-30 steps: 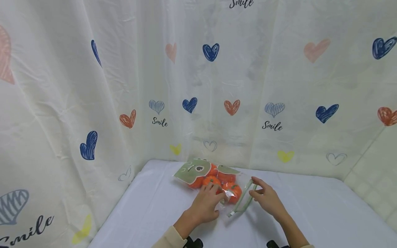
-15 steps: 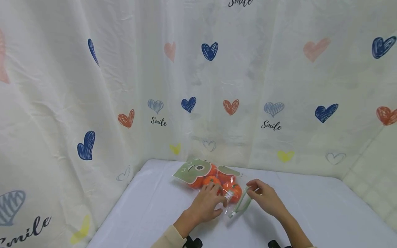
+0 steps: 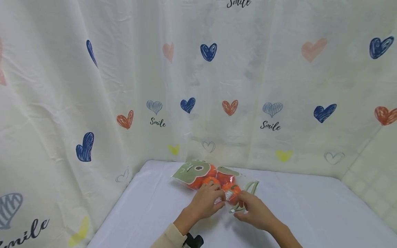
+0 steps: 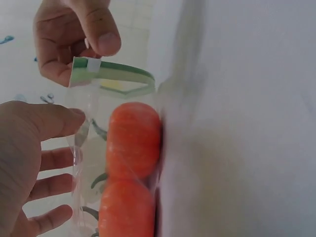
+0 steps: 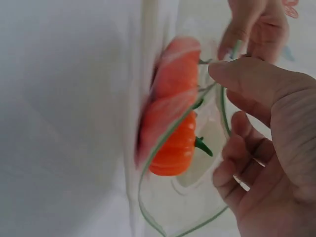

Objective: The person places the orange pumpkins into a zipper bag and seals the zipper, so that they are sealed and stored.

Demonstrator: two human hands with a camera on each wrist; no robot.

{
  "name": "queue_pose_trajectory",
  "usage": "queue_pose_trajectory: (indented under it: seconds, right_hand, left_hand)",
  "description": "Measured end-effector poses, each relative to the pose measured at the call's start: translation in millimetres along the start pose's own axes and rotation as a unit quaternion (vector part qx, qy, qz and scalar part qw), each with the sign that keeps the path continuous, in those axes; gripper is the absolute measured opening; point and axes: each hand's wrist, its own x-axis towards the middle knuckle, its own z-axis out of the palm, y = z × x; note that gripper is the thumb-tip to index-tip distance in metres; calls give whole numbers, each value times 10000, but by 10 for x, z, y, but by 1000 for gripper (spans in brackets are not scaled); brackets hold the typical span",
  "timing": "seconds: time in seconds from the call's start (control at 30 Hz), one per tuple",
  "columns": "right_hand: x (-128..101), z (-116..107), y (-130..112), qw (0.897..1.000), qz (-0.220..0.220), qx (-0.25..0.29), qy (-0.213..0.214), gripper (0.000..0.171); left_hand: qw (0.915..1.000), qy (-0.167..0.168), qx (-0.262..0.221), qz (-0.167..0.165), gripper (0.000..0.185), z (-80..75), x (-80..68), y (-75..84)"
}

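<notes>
Clear bag of orange fruit lies on white table near heart curtain. Left hand rests on bag, thumb and fingers pinching plastic. Right hand, half second ago farther back at green zip strip, now nearer, pinching strip's near end; mouth gapes.

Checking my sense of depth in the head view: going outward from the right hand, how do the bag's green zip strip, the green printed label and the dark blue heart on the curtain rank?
1. Green zip strip: at the right hand's fingers.
2. Green printed label: far left end of the bag.
3. Dark blue heart: up on the curtain behind.
</notes>
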Motion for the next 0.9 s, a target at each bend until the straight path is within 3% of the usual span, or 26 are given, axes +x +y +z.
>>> queue_pose_trajectory:
  seconds: [0.3, 0.5, 0.9]
  right_hand:
    - [26, 149, 4, 9941, -376, -542, 862, 29]
    - [46, 134, 43, 9891, -161, -407, 1406, 28]
    - [44, 176, 77, 9856, -42, -106, 1685, 29]
  left_hand:
    - [9998, 139, -8, -160, 9, 8, -4, -41]
    - [9995, 304, -38, -48, 12, -20, 3, -90]
    - [9975, 635, -151, 262, 11, -21, -19, -46]
